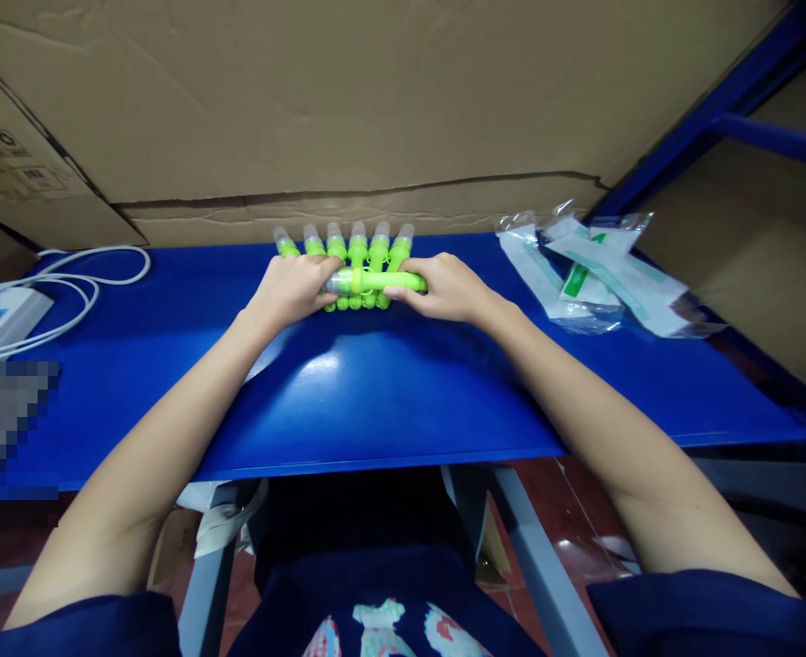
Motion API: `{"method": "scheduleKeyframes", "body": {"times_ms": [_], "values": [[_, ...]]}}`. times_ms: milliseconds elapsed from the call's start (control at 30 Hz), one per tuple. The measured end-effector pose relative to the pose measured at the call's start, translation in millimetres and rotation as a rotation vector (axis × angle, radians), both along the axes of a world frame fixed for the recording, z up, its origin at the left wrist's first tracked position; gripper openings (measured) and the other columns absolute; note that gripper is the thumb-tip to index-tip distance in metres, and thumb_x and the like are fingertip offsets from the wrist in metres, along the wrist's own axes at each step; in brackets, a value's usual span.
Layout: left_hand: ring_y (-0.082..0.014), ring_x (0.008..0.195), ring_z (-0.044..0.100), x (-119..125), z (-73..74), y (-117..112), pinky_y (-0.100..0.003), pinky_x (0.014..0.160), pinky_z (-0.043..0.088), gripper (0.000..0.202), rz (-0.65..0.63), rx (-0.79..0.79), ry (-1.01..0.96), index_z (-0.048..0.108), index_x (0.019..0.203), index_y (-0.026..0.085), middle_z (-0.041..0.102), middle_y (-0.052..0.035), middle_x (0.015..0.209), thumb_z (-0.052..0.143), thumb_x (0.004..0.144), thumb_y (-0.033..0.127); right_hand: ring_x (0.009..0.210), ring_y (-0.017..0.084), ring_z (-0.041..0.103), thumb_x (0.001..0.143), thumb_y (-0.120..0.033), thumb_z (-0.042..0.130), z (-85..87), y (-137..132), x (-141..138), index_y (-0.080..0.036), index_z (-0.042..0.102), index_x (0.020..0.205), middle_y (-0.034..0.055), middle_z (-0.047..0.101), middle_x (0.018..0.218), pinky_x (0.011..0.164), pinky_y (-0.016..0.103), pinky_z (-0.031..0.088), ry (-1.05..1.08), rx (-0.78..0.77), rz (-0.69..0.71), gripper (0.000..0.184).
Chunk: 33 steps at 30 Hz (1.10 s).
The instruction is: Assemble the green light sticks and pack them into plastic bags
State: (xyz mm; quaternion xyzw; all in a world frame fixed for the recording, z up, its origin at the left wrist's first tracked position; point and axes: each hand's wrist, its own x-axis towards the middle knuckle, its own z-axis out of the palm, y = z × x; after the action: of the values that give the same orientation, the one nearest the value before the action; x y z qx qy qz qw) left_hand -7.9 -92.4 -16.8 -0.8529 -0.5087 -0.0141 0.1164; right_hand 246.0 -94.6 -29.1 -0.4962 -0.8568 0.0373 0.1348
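Between my hands, a lime-green stick with a clear end [375, 281] lies sideways, shaped like a small torch; I cannot tell its exact kind. My left hand [298, 290] is closed round its clear end. Thumb and fingers of my right hand [447, 287] pinch the green end. Just behind and partly under it, several matching green sticks [357, 245] lie side by side on the blue table [375, 392], clear ends pointing away from me. My left hand and the held stick partly hide them.
Plastic-wrapped white packets [601, 265] lie at the right. A white power strip [15, 315] with a looped white cable [94, 278] sits at the left, above a blurred-out patch [5, 420]. Cardboard [375, 100] stands along the table's back edge, and a blue metal frame [704, 119] rises at the right.
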Motion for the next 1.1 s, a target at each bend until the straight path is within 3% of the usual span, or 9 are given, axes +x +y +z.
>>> {"method": "scheduleKeyframes", "body": {"times_ms": [200, 433, 567, 667, 733, 800, 867, 967, 1100], "values": [[-0.0396, 0.115, 0.075, -1, 0.4, -2, -0.049, 0.089, 0.06, 0.036, -0.061, 0.039, -0.038, 0.068, 0.131, 0.019, 0.077, -0.0167, 0.128, 0.06, 0.097, 0.029, 0.058, 0.014, 0.041, 0.096, -0.055, 0.052, 6.1, 0, 4, -0.015, 0.07, 0.079, 0.0003, 0.049, 0.058, 0.061, 0.03, 0.026, 0.124, -0.149, 0.046, 0.047], [-0.0378, 0.112, 0.076, 6, 6.3, -11, -0.051, 0.089, 0.059, 0.031, -0.084, 0.065, -0.079, 0.072, 0.121, 0.021, 0.079, -0.0155, 0.117, 0.057, 0.094, 0.025, 0.061, 0.014, 0.043, 0.093, -0.076, 0.053, 14.8, 1, 13, -0.017, 0.066, 0.073, 0.0008, 0.05, 0.06, 0.062, 0.03, 0.033, 0.308, -0.497, 0.112, 0.063], [-0.0371, 0.115, 0.075, 10, 4.2, -16, -0.052, 0.093, 0.058, 0.033, -0.092, 0.064, -0.143, 0.07, 0.126, 0.022, 0.079, -0.0136, 0.118, 0.056, 0.096, 0.026, 0.05, 0.011, 0.032, 0.092, -0.076, 0.058, 19.0, 2, 24, -0.018, 0.063, 0.073, -0.004, 0.038, 0.051, 0.053, 0.028, 0.026, 0.389, -0.729, 0.154, 0.061], [-0.0368, 0.116, 0.074, 12, 1.6, -16, -0.052, 0.095, 0.057, 0.036, -0.121, 0.058, -0.153, 0.068, 0.13, 0.022, 0.079, -0.0126, 0.117, 0.055, 0.097, 0.03, 0.048, 0.009, 0.028, 0.091, -0.075, 0.061, 16.7, 6, 29, -0.017, 0.064, 0.075, -0.0049, 0.037, 0.05, 0.05, 0.027, 0.022, 0.398, -0.822, 0.202, 0.06], [-0.0372, 0.118, 0.074, 13, 1.9, -16, -0.053, 0.096, 0.057, 0.035, -0.106, 0.047, -0.152, 0.068, 0.129, 0.022, 0.079, -0.0129, 0.118, 0.054, 0.097, 0.028, 0.051, 0.01, 0.034, 0.091, -0.074, 0.06, 11.8, 10, 29, -0.016, 0.068, 0.079, -0.002, 0.046, 0.055, 0.052, 0.027, 0.028, 0.375, -0.736, 0.191, 0.06], [-0.038, 0.118, 0.074, 14, 3.8, -16, -0.053, 0.096, 0.057, 0.033, -0.061, 0.046, -0.133, 0.068, 0.126, 0.021, 0.078, -0.0144, 0.119, 0.056, 0.096, 0.026, 0.062, 0.015, 0.05, 0.093, -0.068, 0.062, 4.9, 12, 25, -0.014, 0.072, 0.092, 0.0049, 0.063, 0.072, 0.062, 0.028, 0.039, 0.359, -0.467, 0.124, 0.055], [-0.0383, 0.116, 0.074, 15, 5.9, -16, -0.052, 0.095, 0.058, 0.033, -0.004, 0.052, -0.102, 0.068, 0.125, 0.02, 0.078, -0.0158, 0.12, 0.06, 0.094, 0.026, 0.086, 0.024, 0.063, 0.097, -0.057, 0.06, -2.2, 12, 18, -0.014, 0.072, 0.11, 0.0135, 0.074, 0.101, 0.079, 0.034, 0.046, 0.332, -0.161, 0.069, 0.046], [-0.0375, 0.113, 0.074, 16, 6.4, -16, -0.051, 0.095, 0.059, 0.04, 0.064, 0.045, -0.096, 0.064, 0.131, 0.019, 0.078, -0.0144, 0.118, 0.065, 0.092, 0.029, 0.117, 0.032, 0.063, 0.104, -0.045, 0.051, -9.8, 7, 6, -0.018, 0.067, 0.13, 0.0182, 0.071, 0.131, 0.101, 0.044, 0.042, 0.227, 0.071, 0.097, 0.041], [-0.036, 0.118, 0.072, 18, 4.7, -16, -0.049, 0.1, 0.057, 0.048, 0.06, 0.013, -0.149, 0.059, 0.139, 0.022, 0.076, -0.0117, 0.124, 0.066, 0.093, 0.029, 0.121, 0.035, 0.062, 0.108, -0.038, 0.045, -13.6, -4, -9, -0.015, 0.062, 0.14, 0.0211, 0.069, 0.133, 0.105, 0.047, 0.036, 0.055, 0.181, 0.149, 0.043]]}}
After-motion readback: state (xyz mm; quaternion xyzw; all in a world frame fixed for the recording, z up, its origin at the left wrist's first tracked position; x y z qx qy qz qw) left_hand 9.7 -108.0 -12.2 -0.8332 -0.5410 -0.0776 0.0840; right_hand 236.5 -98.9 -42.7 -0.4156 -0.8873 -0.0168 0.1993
